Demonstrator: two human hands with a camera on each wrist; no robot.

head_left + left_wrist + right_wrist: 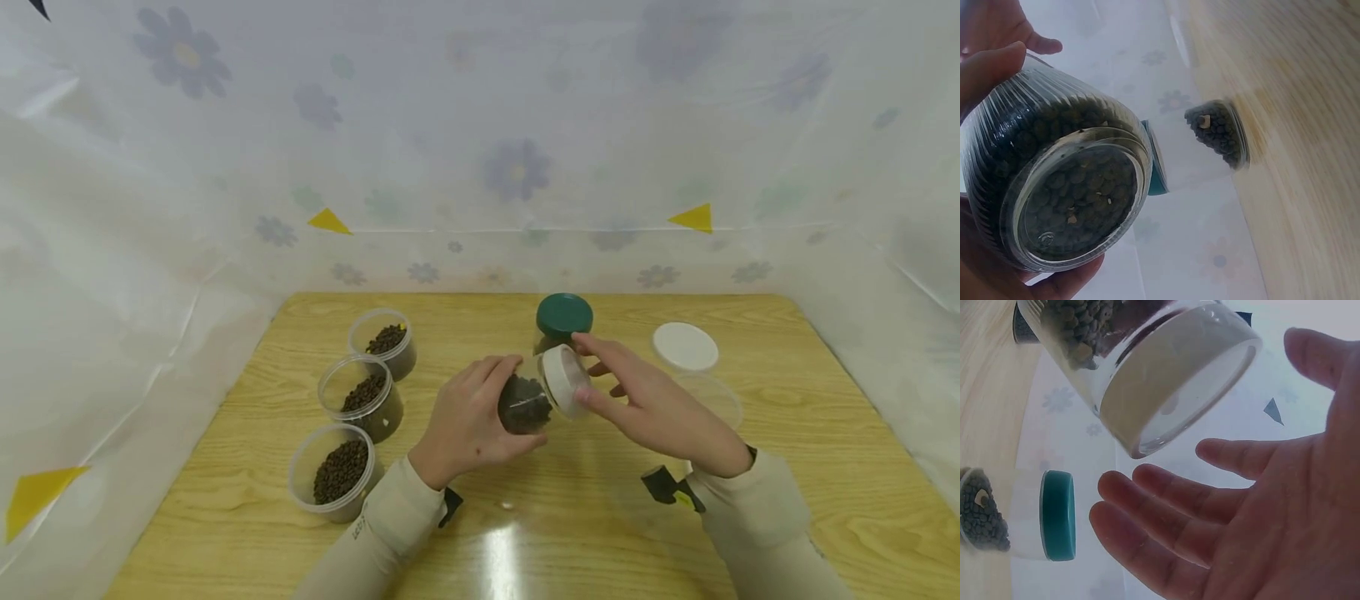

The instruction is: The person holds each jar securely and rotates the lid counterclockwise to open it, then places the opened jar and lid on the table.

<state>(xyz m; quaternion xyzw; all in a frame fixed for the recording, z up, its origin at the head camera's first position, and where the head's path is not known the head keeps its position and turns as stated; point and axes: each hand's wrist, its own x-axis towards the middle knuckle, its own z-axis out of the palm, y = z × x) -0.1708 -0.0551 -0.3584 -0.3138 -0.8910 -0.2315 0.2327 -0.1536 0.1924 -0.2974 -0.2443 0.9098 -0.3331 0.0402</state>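
My left hand [468, 412] grips a clear jar [525, 407], tilted on its side above the table. Dark brown beans [1079, 200] with a few pale bits lie in it, seen through its base in the left wrist view. A white lid [559, 382] caps the jar and faces right. Beside that lid is my right hand [651, 404]; in the right wrist view its fingers [1166, 519] are spread and apart from the lid. Just behind stands a second clear jar with a green lid [565, 316], holding similar beans [984, 512].
Three uncovered clear tubs of beans form a row at the left: far [401, 360], middle [386, 417] and near [300, 492]. At the right lies a white disc-shaped lid [686, 346]. A clear round lid [723, 400] is partly behind my right forearm. Flowered plastic sheeting [517, 108] surrounds the table.
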